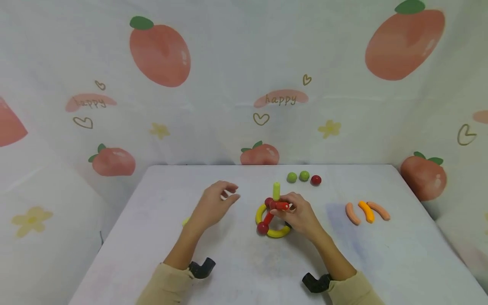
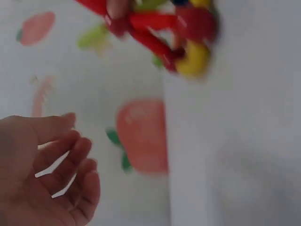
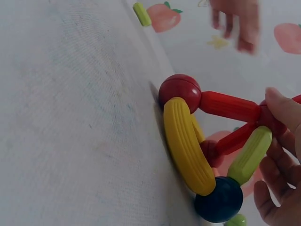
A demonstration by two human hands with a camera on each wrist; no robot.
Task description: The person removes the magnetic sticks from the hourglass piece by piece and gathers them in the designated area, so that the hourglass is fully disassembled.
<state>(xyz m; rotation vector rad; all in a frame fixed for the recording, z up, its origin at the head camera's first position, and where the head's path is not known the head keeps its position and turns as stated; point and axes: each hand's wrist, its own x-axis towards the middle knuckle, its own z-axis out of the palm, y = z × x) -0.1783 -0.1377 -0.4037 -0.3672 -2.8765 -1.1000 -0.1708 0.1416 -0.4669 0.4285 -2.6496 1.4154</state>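
A ball-and-stick magnetic toy frame stands mid-table. Its base ring has curved yellow rods (image 3: pixel 186 146), a red ball (image 3: pixel 179 93) and a dark blue ball (image 3: pixel 219 199). Straight red rods (image 3: pixel 230 106) and a light green rod (image 3: pixel 251 155) slope up to a top red ball (image 3: pixel 269 118). My right hand (image 1: pixel 301 216) pinches that top ball, thumb across it. Above it in the head view, a yellow-green rod (image 1: pixel 276 191) points up and a red rod (image 1: pixel 282 206) juts right. My left hand (image 1: pixel 214 205) hovers left of the frame, fingers loosely bent, holding nothing.
Two green balls (image 1: pixel 292 177) and a red ball (image 1: pixel 316 180) lie at the back. To the right are two pinkish curved rods (image 1: pixel 352 214) and an orange one (image 1: pixel 367 211). A yellow-green piece (image 1: pixel 185 221) is partly hidden behind my left wrist. A printed curtain hangs behind.
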